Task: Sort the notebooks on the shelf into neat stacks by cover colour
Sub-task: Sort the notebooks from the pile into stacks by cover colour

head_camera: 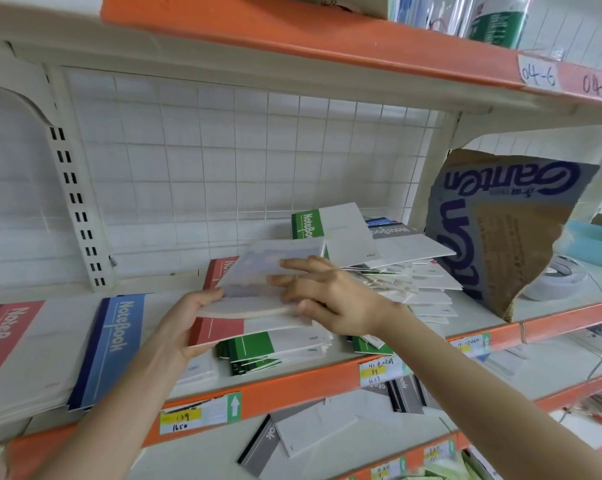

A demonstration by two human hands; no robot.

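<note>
Our left grip (185, 327) curls round the pale notebook bundle (247, 296), right grip (327, 296) flat-fingered on top (cover blurred), above red notebooks (220, 332) mid-shelf; a messy pile (427, 289) and torn cardboard (500, 237) crowd the right.

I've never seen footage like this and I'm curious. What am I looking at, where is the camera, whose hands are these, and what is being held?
There is no machine here. A person wears one wide-angle camera on the head, looking down at their own bare hands. The left hand grips the near left corner of a bundle of notebooks; the right hand lays its fingers on the bundle's top and right edge. On the shelf lie a red stack, a blue stack, a green stack and a messy pile, beside torn cardboard.
</note>
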